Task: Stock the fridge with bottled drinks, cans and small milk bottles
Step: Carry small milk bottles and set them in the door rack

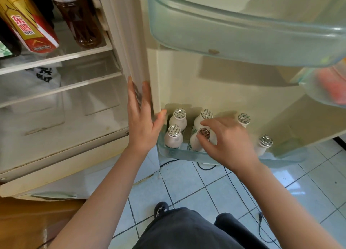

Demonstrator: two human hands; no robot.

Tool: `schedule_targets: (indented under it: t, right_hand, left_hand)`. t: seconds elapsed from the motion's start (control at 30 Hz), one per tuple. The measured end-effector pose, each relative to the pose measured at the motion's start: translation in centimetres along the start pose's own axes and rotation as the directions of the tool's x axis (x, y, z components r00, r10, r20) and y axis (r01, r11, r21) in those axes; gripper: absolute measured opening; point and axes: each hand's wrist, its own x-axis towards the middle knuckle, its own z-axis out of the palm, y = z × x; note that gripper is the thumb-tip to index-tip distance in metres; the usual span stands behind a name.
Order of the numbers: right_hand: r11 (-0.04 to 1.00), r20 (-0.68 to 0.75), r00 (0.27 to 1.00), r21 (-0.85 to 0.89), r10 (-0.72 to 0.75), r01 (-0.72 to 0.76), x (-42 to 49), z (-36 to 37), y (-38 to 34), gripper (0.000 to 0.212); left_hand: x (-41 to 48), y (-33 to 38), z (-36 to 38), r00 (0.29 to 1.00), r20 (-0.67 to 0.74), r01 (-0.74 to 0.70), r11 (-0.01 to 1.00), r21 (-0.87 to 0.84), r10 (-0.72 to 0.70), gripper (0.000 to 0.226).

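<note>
Open fridge door, bottom door shelf [215, 157]: right hand [227, 142] pinching the foil cap of an upright small milk bottle [196, 142] front-centre among five others, left hand [143, 126] open, flat against the fridge frame [131, 48], farther off.

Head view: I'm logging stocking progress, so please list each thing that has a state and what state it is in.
Fridge door: open.
Bottom door shelf: holds six small milk bottles, all upright and capped.
Upper door shelf: looks empty.
Tea bottle: upright on an inner shelf.
Left hand: open, flat on the door's edge.
Right hand: fingers closed around the cap of one front milk bottle.
</note>
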Motion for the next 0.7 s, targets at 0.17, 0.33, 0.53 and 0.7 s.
schedule_targets:
  t: [0.17, 0.33, 0.53, 0.7]
  right_hand:
    - [0.998, 0.142, 0.99, -0.07, 0.009, 0.001, 0.1, 0.5, 0.4, 0.026]
    - [0.998, 0.253, 0.967, -0.065, 0.026, -0.01, 1.1, 1.1, 0.4, 0.032]
    - [0.991, 0.294, 0.95, -0.112, 0.101, -0.071, 1.6, 1.6, -0.1, 0.043]
    - [0.983, 0.256, 0.955, -0.142, 0.152, -0.119, 1.6, 2.1, -0.7, 0.048]
  left_hand:
    - [0.1, 0.1, 0.0, 1.0, 0.003, 0.002, 1.0, 0.005, -0.002, 0.07]
    - [-0.1, 0.1, -0.1, 1.0, 0.011, 0.007, 1.0, 0.002, -0.007, 0.069]
    - [-0.1, 0.0, -0.1, 1.0, 0.015, 0.015, 1.0, 0.003, -0.015, 0.068]
    - [-0.2, 0.0, -0.1, 1.0, 0.022, 0.021, 1.0, 0.002, -0.021, 0.068]
